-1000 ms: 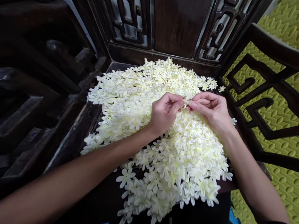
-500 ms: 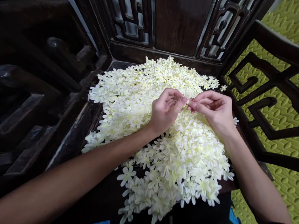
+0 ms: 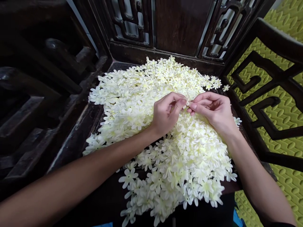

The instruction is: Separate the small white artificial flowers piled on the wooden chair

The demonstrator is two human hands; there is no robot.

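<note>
A large heap of white artificial flowers with pale yellow centres covers the dark wooden seat. Over its middle, my left hand pinches thumb against forefinger. Close by on the right, my right hand is closed in a pinch too, its fingertips almost touching those of the left. Between the fingertips shows a small white flower, partly hidden by the fingers. Whether anything else is held there I cannot make out.
The seat belongs to a dark carved wooden chair, with its backrest behind the heap and an openwork armrest at right. Dark wooden furniture stands at left. Yellow-green textured matting lies beyond the armrest. A loose flower lies near the armrest.
My right hand has shifted slightly left, and its fingertips have drawn closer to my left hand's. The small flower between them has turned and dropped a little.
</note>
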